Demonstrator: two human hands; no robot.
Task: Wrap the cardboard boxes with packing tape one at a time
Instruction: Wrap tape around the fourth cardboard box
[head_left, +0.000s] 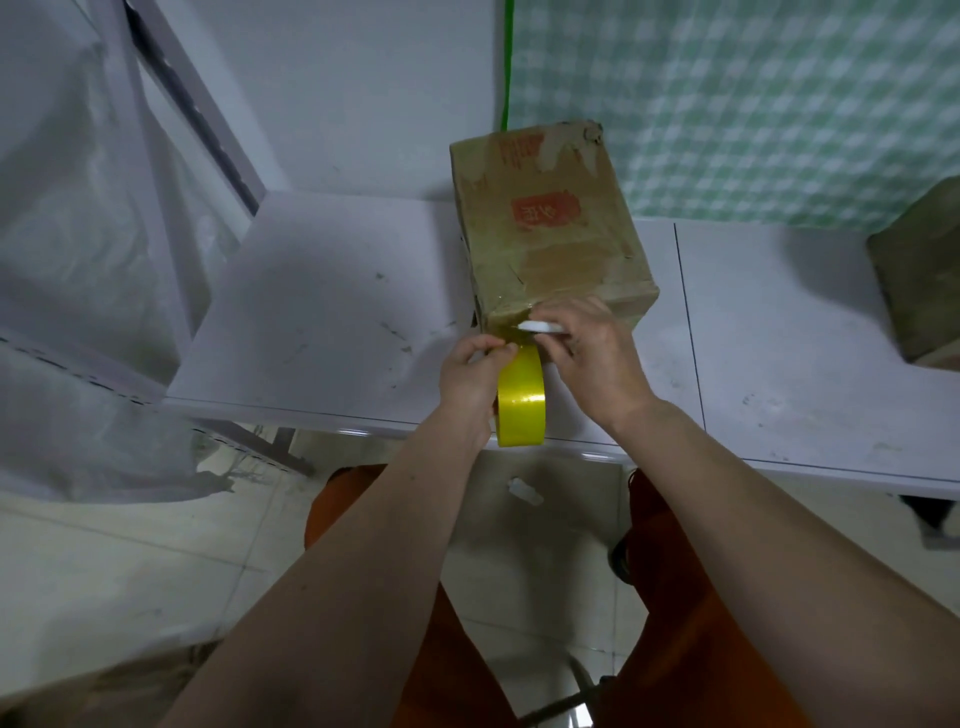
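Note:
A worn cardboard box (545, 223) with a red label stands on the white table (322, 312), glossy tape across its top and near face. A yellow tape roll (521, 400) hangs at the table's front edge, its strip running up to the box's near face. My left hand (470, 379) grips the roll and pinches the strip near the box. My right hand (592, 358) holds a small white cutter (540, 327) against the tape at the box's lower front edge.
A second cardboard box (919, 280) sits at the table's far right. A green checked cloth (753, 104) hangs behind. White plastic sheeting (78, 234) over a metal rack fills the left. A small white scrap (524, 491) lies on the tiled floor beneath the table.

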